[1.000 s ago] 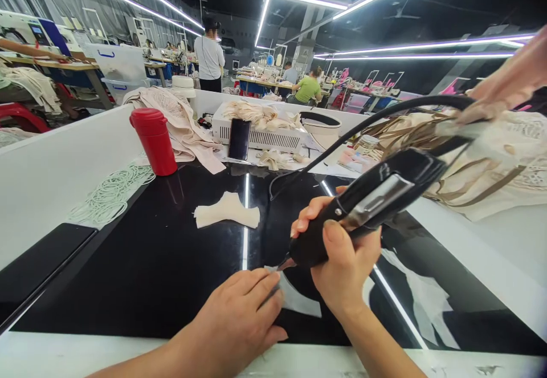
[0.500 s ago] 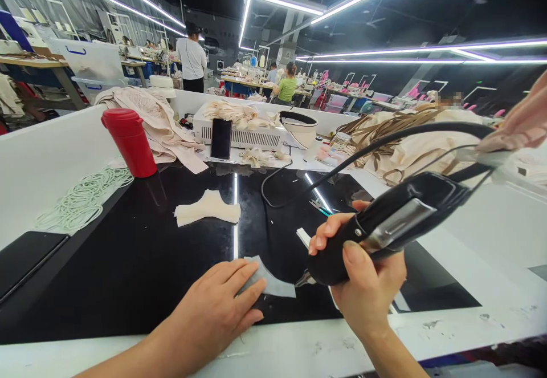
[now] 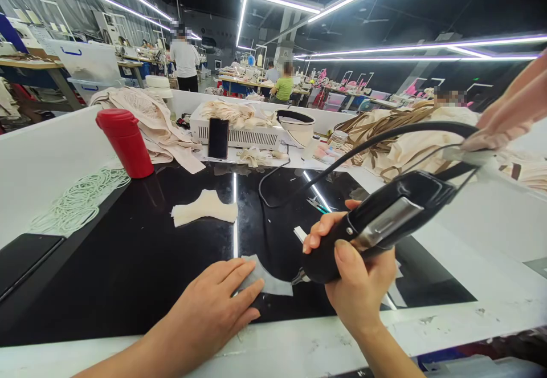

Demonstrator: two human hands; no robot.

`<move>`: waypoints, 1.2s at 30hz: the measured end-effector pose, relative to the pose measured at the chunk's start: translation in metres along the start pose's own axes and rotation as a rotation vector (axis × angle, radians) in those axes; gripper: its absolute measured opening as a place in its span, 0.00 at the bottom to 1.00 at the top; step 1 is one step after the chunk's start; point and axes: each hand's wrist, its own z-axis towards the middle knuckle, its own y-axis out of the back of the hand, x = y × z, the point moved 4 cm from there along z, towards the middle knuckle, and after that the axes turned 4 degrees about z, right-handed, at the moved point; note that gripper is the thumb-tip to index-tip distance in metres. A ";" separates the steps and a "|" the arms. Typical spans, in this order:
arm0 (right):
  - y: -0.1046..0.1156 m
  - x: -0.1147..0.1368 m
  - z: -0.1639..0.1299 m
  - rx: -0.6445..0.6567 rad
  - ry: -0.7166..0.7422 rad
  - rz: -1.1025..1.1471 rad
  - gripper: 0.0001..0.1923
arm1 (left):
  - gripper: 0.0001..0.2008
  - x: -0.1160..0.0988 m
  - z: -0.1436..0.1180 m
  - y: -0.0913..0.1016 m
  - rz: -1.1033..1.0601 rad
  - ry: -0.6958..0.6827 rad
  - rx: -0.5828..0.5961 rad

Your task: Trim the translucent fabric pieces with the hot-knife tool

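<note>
Low in the frame's centre, the left hand [image 3: 213, 309] lies flat, pinning a fabric piece [image 3: 267, 278] to the black surface [image 3: 128, 264]. The right hand [image 3: 356, 278] grips a corded tool [image 3: 376, 224], tip touching the fabric.

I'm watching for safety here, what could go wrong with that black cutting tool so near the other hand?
The tool tip sits at the fabric piece edge, close to the left hand pressing it; a slip might reach those fingers. The cable loops across the black tabletop and could snag.
</note>
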 end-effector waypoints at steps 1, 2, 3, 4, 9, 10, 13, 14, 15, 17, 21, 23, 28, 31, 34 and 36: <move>0.000 0.000 0.000 0.000 -0.003 0.000 0.18 | 0.19 0.000 0.000 0.000 -0.001 0.001 0.001; 0.000 -0.001 0.000 0.000 -0.006 -0.002 0.18 | 0.19 0.000 -0.001 0.000 -0.002 0.003 0.002; 0.000 -0.001 0.000 -0.001 -0.009 -0.008 0.18 | 0.18 0.000 -0.001 0.000 -0.004 0.003 0.005; 0.000 -0.001 -0.001 -0.001 -0.010 -0.018 0.18 | 0.18 -0.001 -0.001 0.000 -0.006 0.003 0.010; 0.000 0.001 -0.001 -0.012 -0.033 -0.039 0.16 | 0.17 0.000 -0.001 -0.001 -0.008 -0.001 0.035; 0.000 0.002 -0.002 -0.016 -0.037 -0.032 0.16 | 0.17 0.000 -0.001 -0.001 -0.011 -0.002 0.034; 0.002 0.005 -0.004 -0.027 -0.025 -0.021 0.17 | 0.17 -0.001 -0.001 -0.002 -0.021 -0.005 0.024; 0.002 0.006 -0.005 -0.025 -0.020 -0.019 0.18 | 0.17 -0.001 0.000 -0.002 -0.025 -0.003 0.022; 0.002 0.006 -0.006 -0.020 -0.018 -0.015 0.18 | 0.16 -0.001 0.000 -0.002 -0.028 0.001 0.023; 0.002 0.005 -0.009 -0.011 -0.030 -0.007 0.19 | 0.17 -0.001 0.000 -0.002 -0.034 0.005 0.023; 0.002 0.004 -0.010 -0.015 -0.047 -0.026 0.16 | 0.16 0.000 -0.001 -0.002 -0.039 0.000 0.034; 0.002 0.005 -0.008 -0.016 -0.053 -0.034 0.17 | 0.16 0.000 -0.001 -0.003 -0.045 0.003 0.044; -0.001 0.012 -0.003 -0.018 -0.057 -0.014 0.18 | 0.15 0.005 -0.003 -0.003 -0.188 0.059 0.063; -0.009 0.017 -0.001 0.048 -0.094 -0.046 0.18 | 0.16 0.018 -0.002 0.009 -0.362 0.205 0.065; -0.023 0.019 0.000 0.091 -0.111 -0.084 0.18 | 0.15 0.034 -0.003 0.028 -0.435 0.360 0.040; -0.034 0.018 -0.001 0.095 -0.114 -0.058 0.16 | 0.13 0.042 -0.008 0.039 -0.415 0.404 0.023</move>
